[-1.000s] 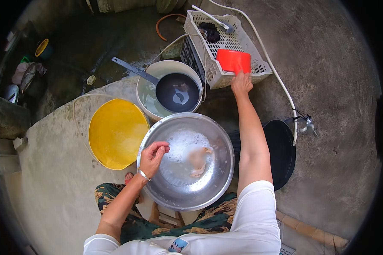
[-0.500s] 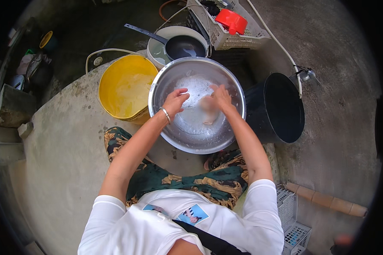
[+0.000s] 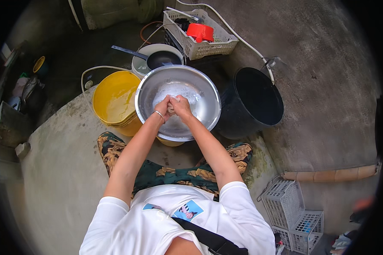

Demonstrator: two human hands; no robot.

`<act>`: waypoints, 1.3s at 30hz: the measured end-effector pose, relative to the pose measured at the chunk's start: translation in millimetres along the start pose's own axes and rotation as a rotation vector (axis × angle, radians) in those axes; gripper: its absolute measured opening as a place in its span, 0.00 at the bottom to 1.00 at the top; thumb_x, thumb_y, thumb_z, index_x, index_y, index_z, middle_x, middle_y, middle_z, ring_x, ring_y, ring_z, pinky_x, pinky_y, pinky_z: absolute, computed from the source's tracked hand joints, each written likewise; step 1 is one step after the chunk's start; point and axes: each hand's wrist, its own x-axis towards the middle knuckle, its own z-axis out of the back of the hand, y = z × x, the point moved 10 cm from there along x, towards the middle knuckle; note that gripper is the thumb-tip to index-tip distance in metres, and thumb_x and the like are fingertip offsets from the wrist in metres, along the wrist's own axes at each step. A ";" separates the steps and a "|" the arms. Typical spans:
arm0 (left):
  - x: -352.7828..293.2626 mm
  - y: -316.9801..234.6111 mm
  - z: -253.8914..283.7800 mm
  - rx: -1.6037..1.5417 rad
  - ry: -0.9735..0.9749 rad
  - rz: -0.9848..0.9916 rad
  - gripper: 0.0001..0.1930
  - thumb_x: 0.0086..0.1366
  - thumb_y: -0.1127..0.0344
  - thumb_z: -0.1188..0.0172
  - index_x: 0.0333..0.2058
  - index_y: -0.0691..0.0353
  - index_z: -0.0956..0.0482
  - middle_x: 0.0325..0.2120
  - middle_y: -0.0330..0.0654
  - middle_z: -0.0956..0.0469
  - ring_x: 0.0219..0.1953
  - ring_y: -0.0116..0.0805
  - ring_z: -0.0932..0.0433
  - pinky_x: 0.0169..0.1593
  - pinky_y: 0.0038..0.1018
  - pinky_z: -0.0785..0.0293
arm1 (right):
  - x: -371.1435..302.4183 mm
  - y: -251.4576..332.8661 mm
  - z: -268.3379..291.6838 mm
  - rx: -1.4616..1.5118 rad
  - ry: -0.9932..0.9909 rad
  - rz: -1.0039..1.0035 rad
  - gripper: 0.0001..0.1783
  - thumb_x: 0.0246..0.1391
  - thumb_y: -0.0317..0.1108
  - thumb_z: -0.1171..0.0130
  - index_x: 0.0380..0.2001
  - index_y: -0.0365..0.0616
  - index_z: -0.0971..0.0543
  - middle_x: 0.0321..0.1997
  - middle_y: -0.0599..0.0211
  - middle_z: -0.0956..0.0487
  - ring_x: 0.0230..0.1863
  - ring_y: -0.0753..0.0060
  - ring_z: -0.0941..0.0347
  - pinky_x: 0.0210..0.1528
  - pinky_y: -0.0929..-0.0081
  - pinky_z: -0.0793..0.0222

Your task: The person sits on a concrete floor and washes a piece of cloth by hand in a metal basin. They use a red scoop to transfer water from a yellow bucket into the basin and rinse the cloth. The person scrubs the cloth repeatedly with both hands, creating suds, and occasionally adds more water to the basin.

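Note:
A wide steel basin (image 3: 207, 100) sits in front of me, with soapy water and white suds (image 3: 181, 88) in its bottom. My left hand (image 3: 161, 108), a silver bracelet at its wrist, and my right hand (image 3: 182, 107) meet over the basin's middle. Both are closed around a small, pale, crumpled cloth (image 3: 171, 109), bunched between them. Most of the cloth is hidden by the fingers.
A yellow bucket (image 3: 98, 100) of water stands left of the basin, a black bucket (image 3: 227, 110) right. Behind is a white bucket (image 3: 137, 63) with a frying pan (image 3: 164, 58) across it. Farther back, a crate (image 3: 225, 44) holds a red dipper (image 3: 200, 32). A hose (image 3: 242, 39) runs along the wall.
My hands were apart over the suds, the right one by the cloth; now they have come together and grip it. The view has shifted, with the basin appearing farther left.

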 end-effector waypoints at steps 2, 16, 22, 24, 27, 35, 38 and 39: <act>21.6 -3.9 18.4 0.039 -0.095 -0.100 0.17 0.63 0.53 0.54 0.33 0.63 0.28 0.27 0.42 0.26 0.27 0.35 0.26 0.31 0.32 0.28 | 5.3 3.6 -0.9 -0.148 -0.060 0.107 0.18 0.48 0.42 0.49 0.26 0.34 0.28 0.24 0.56 0.26 0.27 0.68 0.30 0.32 0.69 0.35; -5.7 -9.5 36.0 0.029 -0.509 -0.081 0.12 0.56 0.62 0.54 0.27 0.65 0.28 0.22 0.45 0.28 0.18 0.36 0.31 0.22 0.34 0.32 | -12.4 44.4 -6.6 -0.321 -0.131 0.268 0.18 0.52 0.43 0.54 0.28 0.35 0.26 0.29 0.41 0.26 0.34 0.39 0.30 0.37 0.53 0.37; 24.9 -37.9 54.5 -0.004 -0.550 -0.147 0.11 0.59 0.60 0.55 0.27 0.62 0.33 0.20 0.40 0.35 0.21 0.32 0.34 0.24 0.30 0.34 | 57.8 -15.5 35.3 -0.414 -0.229 -0.164 0.25 0.52 0.50 0.54 0.38 0.36 0.28 0.38 0.40 0.28 0.37 0.41 0.30 0.41 0.58 0.35; 33.4 -36.5 77.8 -0.134 -0.608 -0.058 0.16 0.62 0.54 0.56 0.38 0.61 0.32 0.34 0.45 0.32 0.36 0.40 0.31 0.38 0.42 0.33 | 63.9 -23.7 32.9 -0.630 -0.192 -0.240 0.27 0.50 0.50 0.52 0.47 0.40 0.33 0.49 0.43 0.34 0.46 0.41 0.34 0.46 0.58 0.36; 20.1 -36.1 56.0 0.002 -0.556 0.117 0.22 0.62 0.52 0.58 0.50 0.60 0.37 0.50 0.50 0.38 0.48 0.50 0.35 0.50 0.58 0.45 | 62.5 -12.8 5.6 -0.870 -0.017 -0.024 0.28 0.47 0.49 0.49 0.47 0.42 0.33 0.50 0.44 0.35 0.51 0.44 0.37 0.48 0.58 0.38; 36.1 -33.2 41.7 -0.141 -0.341 0.188 0.13 0.60 0.54 0.56 0.36 0.55 0.29 0.31 0.41 0.29 0.32 0.39 0.29 0.35 0.45 0.33 | 60.3 13.5 -13.2 -0.819 -0.039 0.034 0.23 0.46 0.53 0.53 0.41 0.50 0.29 0.45 0.49 0.30 0.46 0.45 0.33 0.46 0.58 0.37; 22.7 -37.1 15.0 -0.209 -0.257 0.176 0.13 0.61 0.56 0.55 0.36 0.59 0.30 0.32 0.44 0.28 0.36 0.39 0.30 0.43 0.43 0.35 | 67.5 -11.1 -36.9 -0.832 0.196 -0.036 0.23 0.45 0.49 0.48 0.43 0.51 0.29 0.41 0.54 0.26 0.48 0.49 0.35 0.47 0.60 0.37; 27.1 -34.9 14.4 -0.158 -0.278 0.172 0.12 0.60 0.58 0.53 0.34 0.60 0.30 0.30 0.43 0.29 0.34 0.38 0.30 0.41 0.39 0.34 | 69.6 -26.0 -37.7 -0.824 0.292 -0.135 0.23 0.45 0.47 0.48 0.45 0.51 0.29 0.40 0.54 0.26 0.50 0.50 0.36 0.48 0.60 0.38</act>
